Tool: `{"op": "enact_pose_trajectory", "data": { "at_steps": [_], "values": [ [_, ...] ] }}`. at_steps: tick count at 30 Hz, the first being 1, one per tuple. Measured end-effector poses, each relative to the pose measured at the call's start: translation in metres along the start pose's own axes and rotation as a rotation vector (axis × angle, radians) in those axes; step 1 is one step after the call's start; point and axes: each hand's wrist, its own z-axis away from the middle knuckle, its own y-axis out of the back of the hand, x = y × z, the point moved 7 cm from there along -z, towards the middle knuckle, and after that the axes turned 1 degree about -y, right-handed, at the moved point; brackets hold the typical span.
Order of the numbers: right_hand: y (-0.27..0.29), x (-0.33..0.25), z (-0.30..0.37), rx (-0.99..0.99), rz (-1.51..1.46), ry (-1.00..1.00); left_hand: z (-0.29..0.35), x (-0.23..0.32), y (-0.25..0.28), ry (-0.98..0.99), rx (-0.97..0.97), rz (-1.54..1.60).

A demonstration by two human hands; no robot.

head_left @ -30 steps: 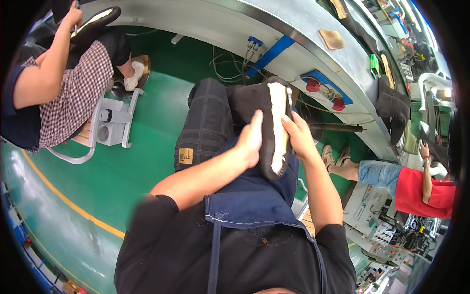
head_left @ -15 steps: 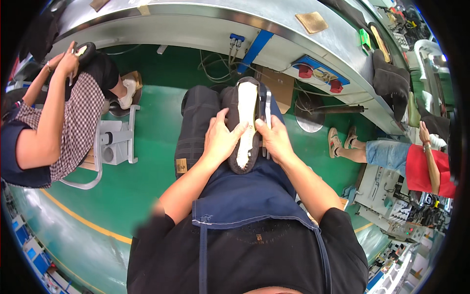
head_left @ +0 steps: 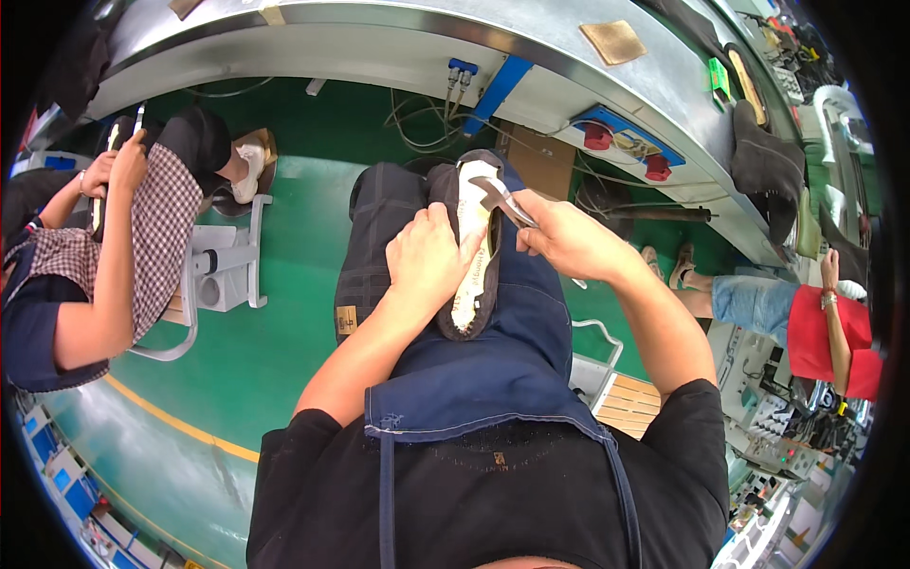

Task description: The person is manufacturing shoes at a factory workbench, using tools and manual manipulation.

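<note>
A dark shoe upper (head_left: 483, 318) lies sole side up across my lap, with a cream strip (head_left: 467, 296) along its underside, rough at the near end. My left hand (head_left: 425, 254) grips it from the left side, thumb pressed onto the cream strip and fingers round the dark edge. In my right hand (head_left: 559, 232) is a pair of metal pincers (head_left: 502, 201), its head over the far half of the cream underside. Whether the jaws touch the material cannot be told. The fingers partly hide the handles.
A metal workbench (head_left: 398, 24) runs ahead, carrying a tan cloth (head_left: 612, 43), a green box (head_left: 719, 82) and dark boots (head_left: 766, 169). Cables and red sockets (head_left: 597, 137) sit below its edge. One co-worker (head_left: 100, 256) sits at left with a shoe; another person in red (head_left: 829, 322) is at right.
My right hand has lifted from the shoe's right side and swung the pincers over its underside, the elbow moving outward. My left hand stays on the shoe, its fingers drawn closer together.
</note>
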Motion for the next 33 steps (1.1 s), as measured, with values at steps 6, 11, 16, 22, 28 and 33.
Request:
{"op": "enact_pose_trajectory", "data": {
  "at_steps": [6, 11, 16, 22, 28, 33],
  "values": [
    [0.002, -0.008, -0.009, -0.263, 0.064, 0.006, -0.008, -0.018, -0.002, -0.077, -0.088, 0.199],
    [-0.001, -0.031, -0.029, -0.482, 0.29, 0.098, 0.002, -0.042, -0.014, -0.009, -0.185, 0.612],
    [-0.007, -0.055, -0.058, -0.723, 0.637, 0.137, 0.038, -0.036, -0.045, 0.148, -0.262, 1.0],
    [-0.01, -0.048, -0.056, -0.669, 0.629, -0.043, 0.047, -0.034, -0.053, 0.225, -0.293, 1.226],
    [-0.011, -0.028, -0.029, -0.388, 0.479, 0.056, 0.046, -0.035, -0.046, 0.201, -0.274, 1.122],
    [-0.02, -0.026, -0.02, -0.309, 0.489, 0.097, 0.049, -0.042, -0.049, 0.098, -0.346, 0.938]
  ]
}}
